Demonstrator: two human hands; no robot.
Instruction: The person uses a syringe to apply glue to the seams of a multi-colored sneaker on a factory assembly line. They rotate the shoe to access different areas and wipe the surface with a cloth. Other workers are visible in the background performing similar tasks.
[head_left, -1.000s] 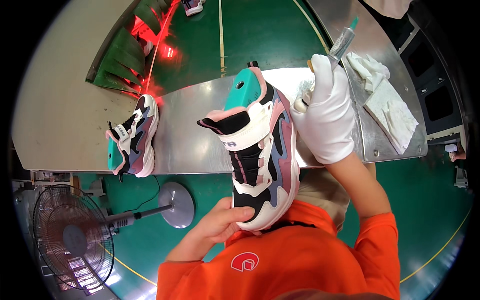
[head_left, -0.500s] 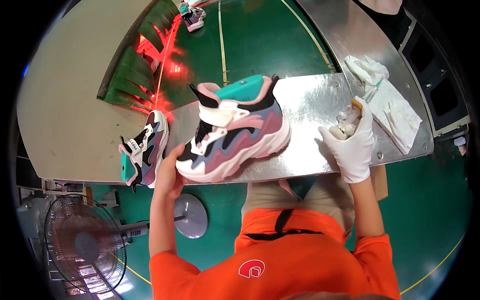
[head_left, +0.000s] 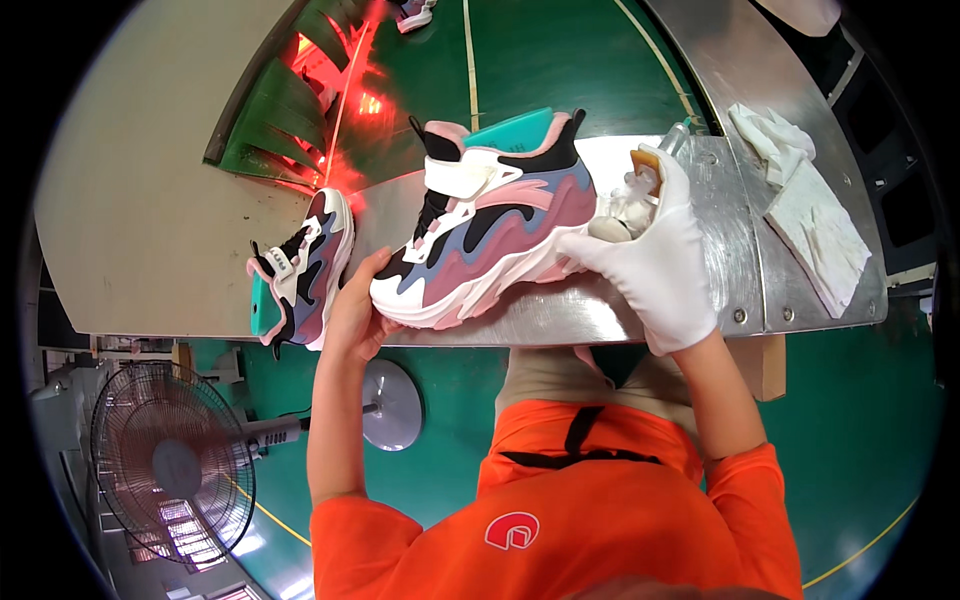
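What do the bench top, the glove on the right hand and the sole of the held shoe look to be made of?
Bench top: bare sheet metal, dull brushed sheen with screw heads at its edge. Glove on the right hand: thin white fabric, probably cotton knit, matte and softly creased. Sole of the shoe: white and pink moulded foam or rubber, smooth and thick; which of the two cannot be told.

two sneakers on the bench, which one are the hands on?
The larger-looking sneaker at centre, standing on its sole between left hand and gloved right hand. The other sneaker lies untouched at the left edge.
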